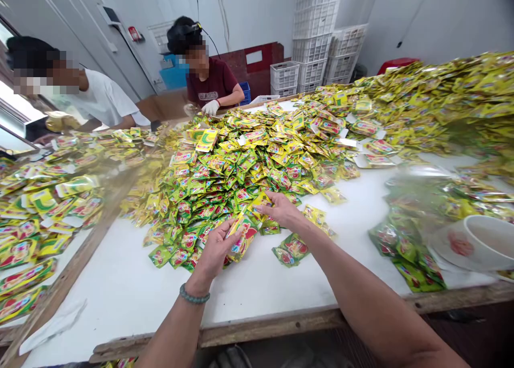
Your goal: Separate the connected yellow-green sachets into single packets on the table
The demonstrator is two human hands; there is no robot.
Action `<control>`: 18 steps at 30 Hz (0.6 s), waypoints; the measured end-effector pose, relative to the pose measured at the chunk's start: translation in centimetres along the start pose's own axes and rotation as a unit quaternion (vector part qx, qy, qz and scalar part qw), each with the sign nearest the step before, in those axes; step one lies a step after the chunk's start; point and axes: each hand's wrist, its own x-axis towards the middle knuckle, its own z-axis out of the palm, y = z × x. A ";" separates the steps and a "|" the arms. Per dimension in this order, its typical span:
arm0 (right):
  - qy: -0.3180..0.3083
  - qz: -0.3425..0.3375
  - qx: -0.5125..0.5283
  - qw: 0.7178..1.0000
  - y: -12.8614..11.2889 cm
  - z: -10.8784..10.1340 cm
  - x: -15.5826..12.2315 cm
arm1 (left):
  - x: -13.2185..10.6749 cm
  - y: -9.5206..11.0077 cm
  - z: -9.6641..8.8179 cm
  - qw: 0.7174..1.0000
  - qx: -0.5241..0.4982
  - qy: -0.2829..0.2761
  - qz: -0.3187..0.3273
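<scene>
My left hand (pixel 217 250), with a beaded bracelet (pixel 194 295) at its wrist, grips a flat yellow-green packet (pixel 244 236) printed with red fruit. Just to the right, my right hand (pixel 281 209) pinches a small yellow sachet (pixel 261 201) near the top end of that packet. Whether the sachet is partly inside the packet I cannot tell. Directly beyond both hands rises a heap of small green and yellow sachets (pixel 225 180) on the white tabletop (pixel 160 298). Several loose sachets (pixel 291 248) lie beneath my right forearm.
A white bowl (pixel 477 242) stands at the right among more packets. A wooden divider (pixel 80 271) runs along the left, with packets (pixel 36 245) beyond it. Two co-workers, one in a maroon shirt (pixel 212 81), work across the table. White crates (pixel 313 36) are stacked behind.
</scene>
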 end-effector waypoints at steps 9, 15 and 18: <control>-0.073 0.003 -0.088 0.993 -0.9 -0.8 -0.3 | 0.2 -0.7 -0.1 0.998 0.041 0.012 0.044; -0.011 -0.023 -0.104 0.994 -1.3 -0.1 -0.4 | 0.2 -0.8 0.0 0.981 0.173 -0.022 0.086; 0.021 -0.035 -0.121 0.992 -1.8 0.0 -0.6 | 0.3 -0.8 0.1 0.981 0.170 -0.005 0.097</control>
